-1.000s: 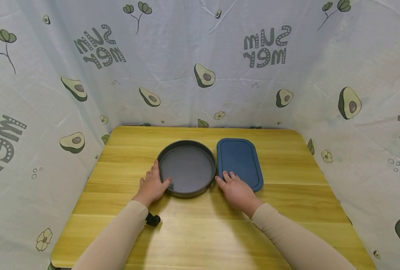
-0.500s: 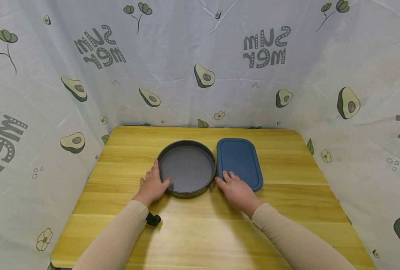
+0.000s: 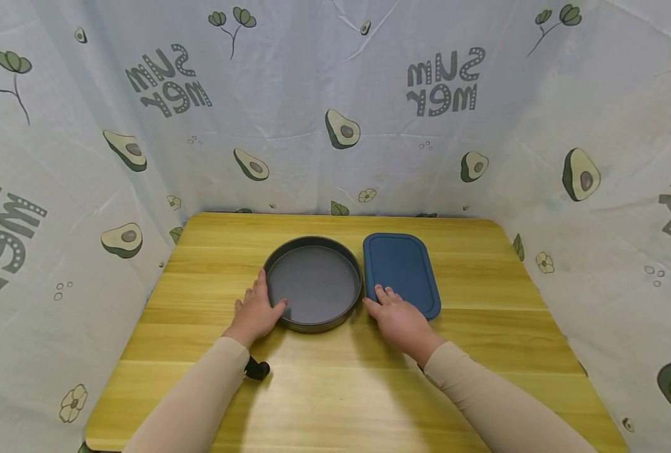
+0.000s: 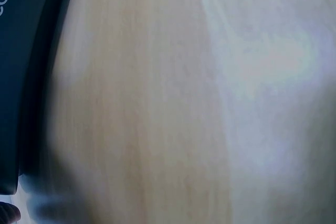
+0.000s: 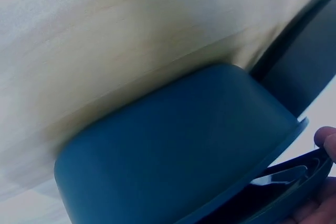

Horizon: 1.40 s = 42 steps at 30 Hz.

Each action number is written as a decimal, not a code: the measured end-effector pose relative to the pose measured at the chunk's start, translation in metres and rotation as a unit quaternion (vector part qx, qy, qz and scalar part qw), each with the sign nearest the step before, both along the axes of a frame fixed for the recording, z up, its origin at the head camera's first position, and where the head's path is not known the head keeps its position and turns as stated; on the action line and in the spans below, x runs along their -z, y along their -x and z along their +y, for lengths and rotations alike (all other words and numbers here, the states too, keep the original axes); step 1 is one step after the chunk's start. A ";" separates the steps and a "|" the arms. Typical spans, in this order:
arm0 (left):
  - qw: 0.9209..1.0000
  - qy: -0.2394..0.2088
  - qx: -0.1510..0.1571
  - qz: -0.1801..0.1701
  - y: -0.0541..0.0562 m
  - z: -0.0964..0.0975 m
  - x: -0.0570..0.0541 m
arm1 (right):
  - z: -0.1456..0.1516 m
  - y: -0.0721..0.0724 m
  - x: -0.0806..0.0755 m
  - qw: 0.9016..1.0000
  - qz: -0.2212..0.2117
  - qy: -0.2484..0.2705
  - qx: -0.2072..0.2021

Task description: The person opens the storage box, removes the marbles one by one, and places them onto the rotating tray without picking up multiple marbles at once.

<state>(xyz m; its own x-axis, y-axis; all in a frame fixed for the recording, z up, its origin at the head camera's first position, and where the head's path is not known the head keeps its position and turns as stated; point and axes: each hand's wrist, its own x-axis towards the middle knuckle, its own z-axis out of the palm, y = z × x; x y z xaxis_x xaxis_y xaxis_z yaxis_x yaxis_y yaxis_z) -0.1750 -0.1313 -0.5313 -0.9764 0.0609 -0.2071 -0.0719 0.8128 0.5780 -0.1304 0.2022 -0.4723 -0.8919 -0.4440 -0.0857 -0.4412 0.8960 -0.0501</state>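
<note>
In the head view, a dark grey round cake pan (image 3: pixel 315 283) lies on the table. My left hand (image 3: pixel 256 313) rests at its left side with spread fingers along the rim and the thumb over the near edge. The left wrist view shows the pan's dark outer wall (image 4: pixel 26 66). To the right is a blue rectangular box (image 5: pixel 173 145) with a blue lid (image 3: pixel 401 267). My right hand (image 3: pixel 400 321) pinches the lid's near left edge between thumb and fingers. In the right wrist view a dark gap parts lid and box there, with a glossy piece inside.
The wooden table (image 3: pixel 324 402) has its back edge against a curtain (image 3: pixel 290 82) printed with avocados. Pan and box stand close side by side. A small black device (image 3: pixel 258 369) is at my left wrist.
My right hand has shifted very slightly right and up at the lid's edge. My left hand and the pan stay where they were.
</note>
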 end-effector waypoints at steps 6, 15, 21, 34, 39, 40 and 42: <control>1.000 -0.001 0.000 0.000 0.000 0.001 0.000 | 0.004 -0.003 -0.008 0.998 0.052 0.026 -0.003; 1.000 -0.004 -0.001 0.005 0.000 0.001 0.002 | 0.016 -0.001 -0.025 0.982 0.171 0.084 -0.013; 1.000 -0.006 -0.003 0.002 -0.001 0.001 0.001 | 0.027 0.003 -0.039 0.970 0.207 0.125 0.008; 1.000 -0.015 -0.001 0.006 -0.001 0.000 0.002 | 0.067 0.017 -0.062 0.924 0.281 0.245 0.084; 1.000 -0.017 -0.001 0.007 -0.003 0.001 -0.002 | 0.090 0.019 -0.057 0.919 0.273 0.256 0.127; 1.000 -0.017 -0.001 0.007 -0.003 0.001 -0.002 | 0.093 0.018 -0.056 0.921 0.270 0.250 0.132; 1.000 -0.016 0.000 0.006 -0.004 0.000 -0.003 | 0.100 0.016 -0.056 0.926 0.257 0.236 0.143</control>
<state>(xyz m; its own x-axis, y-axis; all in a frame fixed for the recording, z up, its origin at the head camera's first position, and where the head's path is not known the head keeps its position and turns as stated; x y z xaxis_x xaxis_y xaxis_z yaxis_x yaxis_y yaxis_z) -0.1712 -0.1309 -0.5279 -0.9787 0.0679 -0.1935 -0.0643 0.7946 0.6038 -0.1463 0.3018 -0.4160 -0.8475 -0.0640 0.5269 -0.2642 0.9118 -0.3143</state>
